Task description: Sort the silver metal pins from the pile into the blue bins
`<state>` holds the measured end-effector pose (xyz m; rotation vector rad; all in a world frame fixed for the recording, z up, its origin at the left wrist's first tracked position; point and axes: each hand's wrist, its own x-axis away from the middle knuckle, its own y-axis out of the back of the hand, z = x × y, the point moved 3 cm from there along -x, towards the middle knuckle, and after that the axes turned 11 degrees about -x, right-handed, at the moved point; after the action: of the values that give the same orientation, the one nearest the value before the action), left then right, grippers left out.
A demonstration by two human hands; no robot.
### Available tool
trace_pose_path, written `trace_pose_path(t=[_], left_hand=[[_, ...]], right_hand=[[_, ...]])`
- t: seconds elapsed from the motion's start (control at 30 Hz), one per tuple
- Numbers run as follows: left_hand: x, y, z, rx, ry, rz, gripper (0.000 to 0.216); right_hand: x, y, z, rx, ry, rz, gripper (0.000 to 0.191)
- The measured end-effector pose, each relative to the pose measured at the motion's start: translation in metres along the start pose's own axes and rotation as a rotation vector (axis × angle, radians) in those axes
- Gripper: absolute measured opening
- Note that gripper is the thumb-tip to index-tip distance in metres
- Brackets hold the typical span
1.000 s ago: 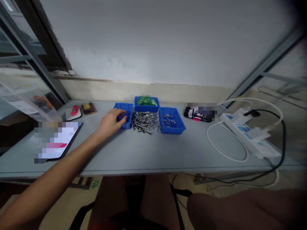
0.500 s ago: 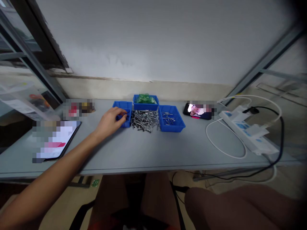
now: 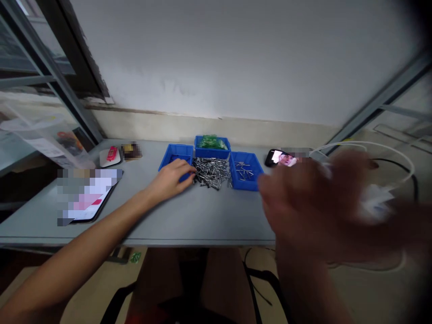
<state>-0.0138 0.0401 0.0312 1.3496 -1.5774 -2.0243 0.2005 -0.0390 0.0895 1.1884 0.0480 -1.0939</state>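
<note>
My left hand (image 3: 172, 177) reaches across the grey table (image 3: 202, 216) and rests at the near edge of the left blue bin (image 3: 175, 155), fingertips touching the pile of metal nails (image 3: 211, 171); its fingers are curled, and what they pinch is too small to see. A right blue bin (image 3: 245, 173) holds a few nails. A rear blue bin (image 3: 212, 145) holds green pieces. My right hand (image 3: 317, 202) is raised close to the camera, heavily smeared by motion, so its fingers cannot be read.
A phone with a lit screen (image 3: 283, 158) lies right of the bins. A white power strip with cables (image 3: 374, 198) sits at far right. A tablet (image 3: 87, 195), a small white dish with a red item (image 3: 110, 156) and a metal frame post (image 3: 57, 85) stand left.
My left hand slid right from the left bin toward the nail pile. My right hand rose from low at the lower right up in front of the camera.
</note>
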Motion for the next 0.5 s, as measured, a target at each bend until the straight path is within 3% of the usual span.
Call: trace_pose_path(t=[0.1, 0.2, 0.33, 0.5], left_hand=[[0.005, -0.013, -0.016, -0.151, -0.221, 0.111, 0.022], [0.010, -0.032, -0.031, -0.311, -0.357, 0.211, 0.020], [0.007, -0.046, -0.040, -0.419, -0.292, 0.264, 0.021], [-0.002, -0.048, -0.033, -0.429, -0.154, 0.349, 0.024]], right_hand=[[-0.039, -0.018, -0.031, -0.136, -0.063, 0.002, 0.021], [-0.066, -0.044, -0.066, -0.123, -0.090, 0.196, 0.012], [-0.065, -0.062, -0.087, 0.014, -0.035, 0.248, 0.012], [-0.043, -0.068, -0.083, 0.071, 0.063, 0.231, 0.016]])
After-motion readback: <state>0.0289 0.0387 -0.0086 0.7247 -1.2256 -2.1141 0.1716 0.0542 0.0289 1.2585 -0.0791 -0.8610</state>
